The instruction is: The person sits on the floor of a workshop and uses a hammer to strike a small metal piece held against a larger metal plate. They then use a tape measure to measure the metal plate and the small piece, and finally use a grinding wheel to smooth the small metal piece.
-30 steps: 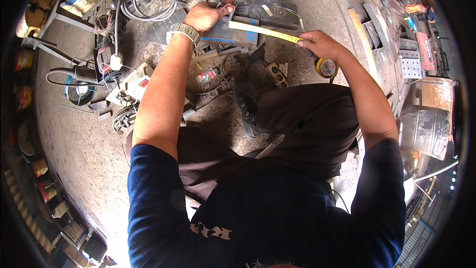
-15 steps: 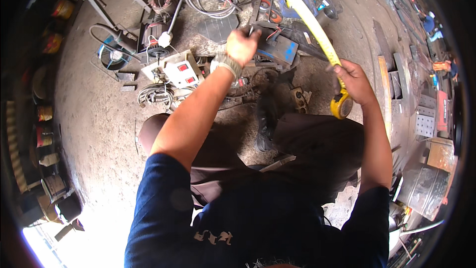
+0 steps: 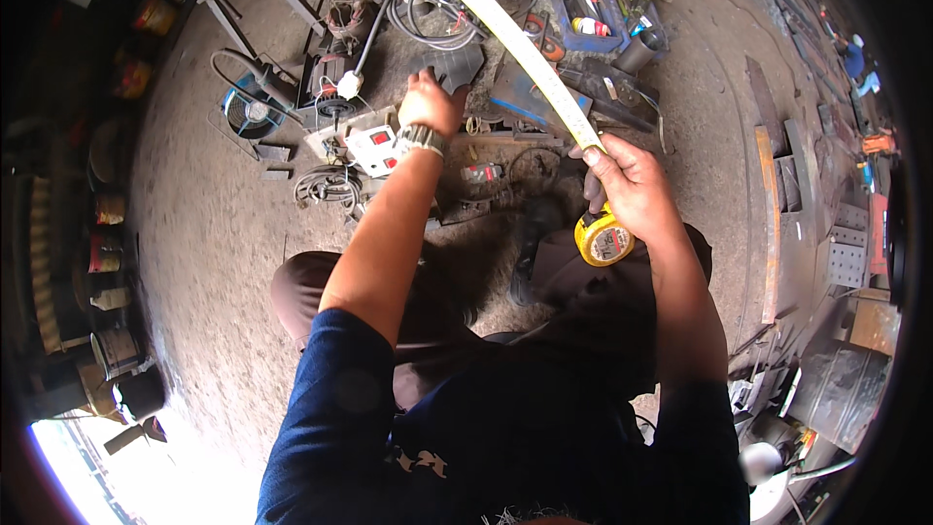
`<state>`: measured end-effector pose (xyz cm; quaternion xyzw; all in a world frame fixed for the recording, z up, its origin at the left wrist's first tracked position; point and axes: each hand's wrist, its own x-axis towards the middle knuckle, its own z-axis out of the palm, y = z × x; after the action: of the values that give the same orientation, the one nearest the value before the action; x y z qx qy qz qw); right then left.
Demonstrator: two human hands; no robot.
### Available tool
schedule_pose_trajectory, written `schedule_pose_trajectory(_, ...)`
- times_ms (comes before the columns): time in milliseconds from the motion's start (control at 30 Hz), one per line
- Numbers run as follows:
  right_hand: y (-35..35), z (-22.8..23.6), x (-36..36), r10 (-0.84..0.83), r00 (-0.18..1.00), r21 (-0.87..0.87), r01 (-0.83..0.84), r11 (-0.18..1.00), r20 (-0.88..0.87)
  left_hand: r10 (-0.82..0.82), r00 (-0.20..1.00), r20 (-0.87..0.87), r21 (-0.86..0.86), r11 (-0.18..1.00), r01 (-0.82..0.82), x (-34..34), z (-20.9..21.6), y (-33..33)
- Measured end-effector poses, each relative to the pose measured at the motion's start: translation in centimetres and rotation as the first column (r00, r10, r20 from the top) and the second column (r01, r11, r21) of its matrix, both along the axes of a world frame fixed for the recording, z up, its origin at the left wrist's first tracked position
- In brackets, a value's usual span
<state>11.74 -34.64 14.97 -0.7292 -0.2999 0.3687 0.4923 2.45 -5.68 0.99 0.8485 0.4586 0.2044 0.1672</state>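
Head view: the concrete floor (image 3: 224, 262) carries the work, and its left edge runs along a dim row of cans (image 3: 109, 209). On the far part of the floor stands a blue tray (image 3: 583, 43) filled with hand tools; left of the tray lies a coil of grey cable (image 3: 442, 42). The tape blade (image 3: 525, 51) extends from the right hand toward the far left; in view it crosses above the far edge of a flat steel piece (image 3: 535, 97) with a blue edge, and its free end overlaps the cable. Clearance beneath the blade cannot be determined. A dark plate (image 3: 457, 68) with clipped corners lies left of the steel piece. The left hand (image 3: 430, 102) is at the plate's near left edge, fingers loosely bent and partly spread; whether it grips the plate cannot be told. The right hand (image 3: 632, 185) is closed, thumb on the blade and fingers curled beneath. The yellow tape case (image 3: 604, 238) hangs just below these fingers. Progress is judged as partial: blade extension is done; seating the blade along an edge of either workpiece is not evident, and retraction remains. Marks on the plate cannot be confirmed.
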Motion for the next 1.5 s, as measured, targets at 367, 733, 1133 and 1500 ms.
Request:
schedule_pose_trajectory(367, -1.2, -0.4, 2.1, -0.054, 0.937, -0.104, 0.095, 0.990, 0.346, -0.419, 0.711, -0.564, -0.164, 0.901, 0.401, 4.1, 4.0, 5.9)
schedule_pose_trajectory(733, -2.1, -0.4, 2.8, -0.060, 0.917, -0.076, 0.097, 0.992, 0.395, -0.570, 0.357, -0.740, -0.157, 0.663, 0.732, 3.8, 3.7, 8.0)
schedule_pose_trajectory(1133, -1.0, -0.8, 1.9, 0.016, 0.907, -0.097, 0.027, 0.995, 0.420, -0.590, -0.034, -0.806, -0.265, 0.310, 0.913, -0.5, 3.3, 11.0)
schedule_pose_trajectory(1500, -0.3, 0.0, 2.7, -0.051, 0.943, -0.096, 0.087, 0.992, 0.330, -0.323, 0.923, -0.210, -0.065, 0.946, 0.316, 0.3, -0.7, 2.6)
